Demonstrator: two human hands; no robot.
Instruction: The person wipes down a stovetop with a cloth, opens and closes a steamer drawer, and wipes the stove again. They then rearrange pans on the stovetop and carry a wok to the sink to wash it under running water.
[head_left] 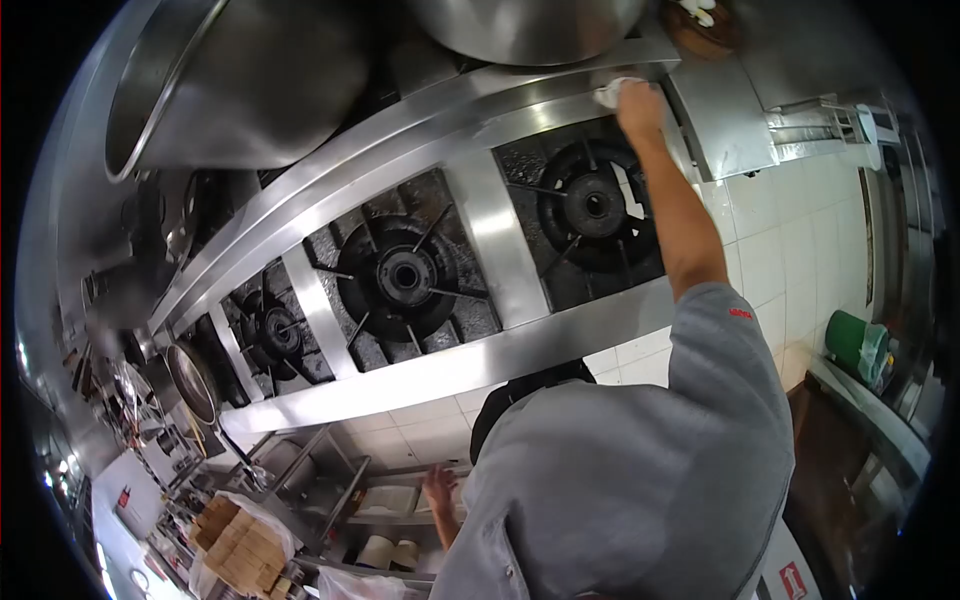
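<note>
My right hand (637,105) is at the end of my outstretched arm, by the back right corner of the steel stove (500,245). It is closed on a white cloth (612,92), pressed against the metal strip behind the right burner (596,203). Low on the left side of my body is my left hand (440,490), its fingers apart and nothing visible in them. Below that hand are shelves with pale containers (387,500). The middle burner (405,277) and the left burner (277,331) have no pots on them.
Large steel pots (270,90) stand behind the burners. A frying pan (192,382) rests at the stove's left end. A cardboard box (240,545) sits at lower left. To the right are a steel counter (722,120) and a green bin (850,340).
</note>
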